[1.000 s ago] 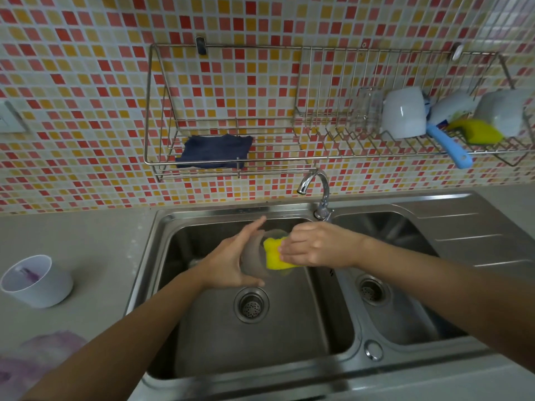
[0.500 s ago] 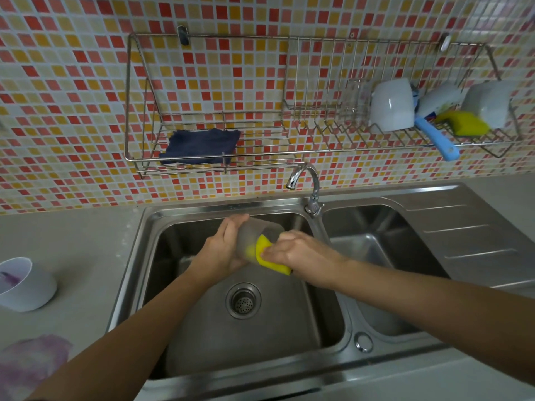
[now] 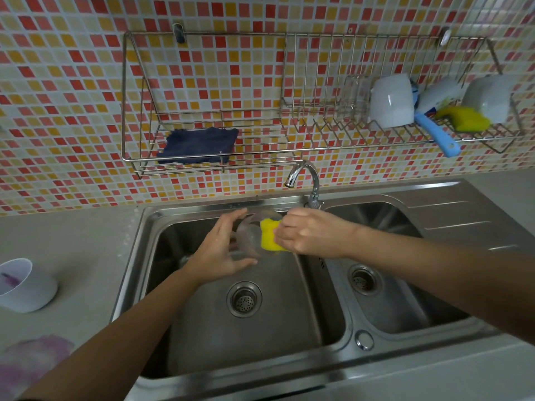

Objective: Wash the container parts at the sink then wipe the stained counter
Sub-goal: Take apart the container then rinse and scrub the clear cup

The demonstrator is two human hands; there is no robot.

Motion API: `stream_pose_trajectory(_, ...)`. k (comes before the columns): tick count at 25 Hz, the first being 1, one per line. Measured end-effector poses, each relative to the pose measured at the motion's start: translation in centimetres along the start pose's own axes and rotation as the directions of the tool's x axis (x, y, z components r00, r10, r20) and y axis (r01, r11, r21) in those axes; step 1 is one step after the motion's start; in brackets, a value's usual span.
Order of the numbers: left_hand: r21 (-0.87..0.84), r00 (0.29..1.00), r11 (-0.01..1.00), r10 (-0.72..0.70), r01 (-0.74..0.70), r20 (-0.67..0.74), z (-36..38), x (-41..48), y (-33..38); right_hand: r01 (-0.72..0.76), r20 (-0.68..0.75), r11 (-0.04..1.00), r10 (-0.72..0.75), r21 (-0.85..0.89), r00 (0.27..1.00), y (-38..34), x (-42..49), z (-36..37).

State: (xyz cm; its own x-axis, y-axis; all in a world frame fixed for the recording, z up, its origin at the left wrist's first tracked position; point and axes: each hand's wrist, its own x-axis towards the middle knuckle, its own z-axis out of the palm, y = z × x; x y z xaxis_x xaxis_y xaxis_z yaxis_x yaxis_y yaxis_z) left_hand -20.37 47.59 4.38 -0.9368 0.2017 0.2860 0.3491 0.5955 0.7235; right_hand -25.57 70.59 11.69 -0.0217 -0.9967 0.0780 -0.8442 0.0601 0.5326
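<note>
Over the left basin of the steel double sink [image 3: 327,347], my left hand [image 3: 220,250] holds a clear, translucent container part [image 3: 250,237] by its edge. My right hand [image 3: 307,235] presses a yellow sponge [image 3: 268,234] against that part. On the grey counter at the left stands a white cup [image 3: 23,285] with purple residue inside. A purple stain [image 3: 31,360] spreads on the counter at the bottom left.
The tap [image 3: 307,180] curves over the divider between the basins. A wire wall rack [image 3: 127,111] holds a dark blue cloth [image 3: 198,144] at left, white cups [image 3: 390,101], a blue-handled brush [image 3: 437,134] and another yellow sponge [image 3: 466,120] at right. A drainboard [image 3: 451,215] lies right.
The right hand has slid the sponge across the clear part while the left hand turned and re-gripped it. The camera view shifted slightly.
</note>
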Motion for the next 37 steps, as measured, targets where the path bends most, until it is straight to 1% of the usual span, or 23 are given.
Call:
stream_pose_trajectory(2,-0.009,0.997,1.0,-0.003,0.003,0.081,-0.2,0.2,0.2,0.069,0.01,0.996,-0.068,-0.05,0.998,1.0,-0.1,-0.3)
stream_pose_trajectory(4,0.063,0.994,0.996,0.064,-0.07,0.092,0.4,0.3,0.0,0.087,-0.019,0.996,-0.088,-0.036,0.996,0.5,-0.1,0.0)
stream_pose_trajectory(5,0.103,0.993,0.99,0.09,-0.097,0.072,0.7,0.1,-0.1,0.054,-0.009,0.998,-0.054,-0.025,0.998,-0.1,0.0,0.2)
stream_pose_trajectory(6,0.14,0.994,0.984,0.106,-0.11,0.034,0.9,-0.1,-0.3,-0.008,0.001,0.999,0.008,0.051,1.0,-0.9,0.1,0.3)
stream_pose_trajectory(7,0.168,0.994,0.98,0.112,-0.108,-0.014,1.1,-0.3,-0.5,-0.091,0.011,0.975,0.091,0.204,0.996,-1.7,0.1,0.3)
stream_pose_trajectory(8,0.178,0.993,0.98,0.103,-0.091,-0.056,1.2,-0.6,-0.7,-0.155,0.017,0.914,0.161,0.375,0.987,-2.1,0.0,0.2)
stream_pose_trajectory(9,0.175,0.992,0.982,0.088,-0.072,-0.086,1.1,-0.8,-0.8,-0.181,0.025,0.862,0.192,0.473,0.981,-2.3,-0.1,0.2)
stream_pose_trajectory(10,0.175,0.991,0.983,0.079,-0.06,-0.107,1.1,-0.8,-0.7,-0.199,0.028,0.848,0.213,0.492,0.977,-2.4,-0.1,0.0)
stream_pose_trajectory(13,0.185,0.986,0.98,0.1,-0.074,-0.136,1.4,-0.3,-0.6,-0.279,0.078,0.885,0.27,0.373,0.96,-2.5,0.2,-0.1)
stream_pose_trajectory(14,0.174,0.986,0.982,0.096,-0.071,-0.136,1.6,-0.1,-0.5,-0.304,0.108,0.86,0.285,0.41,0.952,-2.8,0.3,-0.1)
stream_pose_trajectory(16,0.13,0.984,0.991,0.048,-0.026,-0.17,2.1,-0.1,-0.2,-0.305,0.091,0.825,0.299,0.475,0.95,-3.0,0.7,0.0)
stream_pose_trajectory(18,0.042,0.975,0.998,-0.038,0.048,-0.219,2.7,-0.3,0.2,-0.311,0.072,0.845,0.312,0.434,0.947,-2.5,0.6,0.0)
stream_pose_trajectory(21,0.004,0.98,1.0,-0.026,0.028,-0.197,3.0,-0.5,0.7,-0.257,0.081,0.923,0.244,0.285,0.966,-1.5,-0.5,0.1)
stream_pose_trajectory(24,-0.053,0.999,0.998,0.022,-0.025,-0.044,1.5,-0.1,0.9,-0.094,0.046,0.978,0.087,0.187,0.995,-0.5,-1.3,0.1)
stream_pose_trajectory(27,0.034,0.987,0.995,0.091,-0.096,0.131,0.7,0.3,1.1,0.096,0.008,0.992,-0.097,0.076,0.995,0.9,-1.2,-0.6)
stream_pose_trajectory(28,0.065,0.983,0.991,0.107,-0.118,0.149,0.8,0.4,1.1,0.131,-0.001,0.989,-0.132,0.065,0.991,1.2,-1.1,-0.6)
stream_pose_trajectory(30,0.106,0.995,0.991,0.079,-0.086,0.064,1.6,0.3,1.3,0.048,-0.007,0.992,-0.048,0.116,0.999,0.8,-0.5,-0.3)
stream_pose_trajectory(31,0.12,0.999,0.992,0.049,-0.047,-0.015,2.0,0.2,1.4,-0.06,0.016,0.971,0.058,0.23,0.998,0.1,-0.4,0.0)
stream_pose_trajectory(32,0.13,0.996,0.992,0.016,-0.004,-0.089,2.3,0.2,1.3,-0.191,0.065,0.879,0.181,0.438,0.981,-0.6,-0.5,0.2)
stream_pose_trajectory(33,0.142,0.99,0.989,-0.007,0.027,-0.143,2.5,0.1,1.2,-0.305,0.124,0.727,0.293,0.614,0.948,-1.2,-0.5,0.1)
stream_pose_trajectory(34,0.155,0.985,0.987,-0.014,0.041,-0.174,2.6,0.0,1.1,-0.378,0.175,0.607,0.367,0.699,0.914,-1.6,-0.5,0.0)
stream_pose_trajectory(35,0.168,0.982,0.985,-0.016,0.048,-0.189,2.7,-0.1,1.0,-0.401,0.197,0.588,0.38,0.703,0.904,-1.6,-0.5,0.0)
stream_pose_trajectory(37,0.184,0.982,0.982,-0.015,0.051,-0.19,2.5,0.0,0.9,-0.328,0.139,0.759,0.304,0.562,0.942,-1.0,-0.6,0.2)
